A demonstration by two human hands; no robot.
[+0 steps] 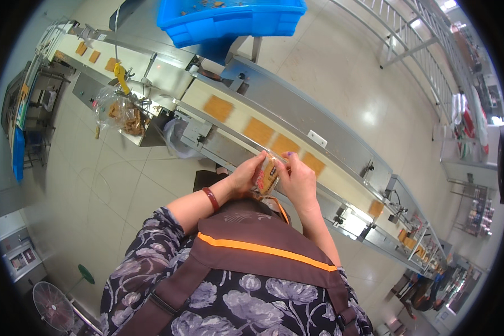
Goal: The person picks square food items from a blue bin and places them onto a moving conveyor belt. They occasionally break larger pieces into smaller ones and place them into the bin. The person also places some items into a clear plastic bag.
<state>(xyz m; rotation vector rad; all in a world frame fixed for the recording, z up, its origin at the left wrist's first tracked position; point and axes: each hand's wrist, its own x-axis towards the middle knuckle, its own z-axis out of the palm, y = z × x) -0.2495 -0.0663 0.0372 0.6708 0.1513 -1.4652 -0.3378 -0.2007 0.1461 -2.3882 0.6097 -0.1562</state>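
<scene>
In front of my chest, a small clear-wrapped food packet (267,176) with printed writing is held upright between my hands. My left hand (245,174) grips its left side, thumb near the top edge. The fingers of my right hand (299,178) pinch its upper right side, partly hiding it. Just beyond them runs a cream conveyor belt (243,112) with several flat, square brown food slabs. One slab (258,131) lies past my left fingertips, and another (314,164) is partly behind my right hand.
A blue plastic crate (235,21) with crumbs stands beyond the conveyor. At left, a clear plastic bag (117,111) of brown pieces sits beside the line, near a yellow-handled tool (121,75). Metal guard rails (294,101) edge the belt. A fan (53,306) stands at lower left.
</scene>
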